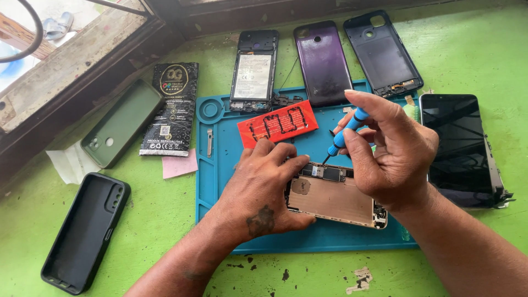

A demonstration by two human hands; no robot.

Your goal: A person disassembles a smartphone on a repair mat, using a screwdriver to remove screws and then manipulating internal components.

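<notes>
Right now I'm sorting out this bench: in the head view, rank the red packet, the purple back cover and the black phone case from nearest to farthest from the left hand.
1. Red packet: just above the left hand, on the blue mat.
2. Purple back cover: farther up, beyond the mat's top edge.
3. Black phone case: far left on the green table.

View: single, head-worn camera. Position: above the green bench [473,49], on the person's side of it. Facing: steeply downward and forward. Range: close; both forearms enter from the lower edge and fill the lower half. Centre of frame: left hand [264,190] and right hand [385,151] over the blue work mat [220,181]. Far limit: window frame [82,66] at upper left, beyond the left hand. Overlap: none, as there is no second view.
</notes>
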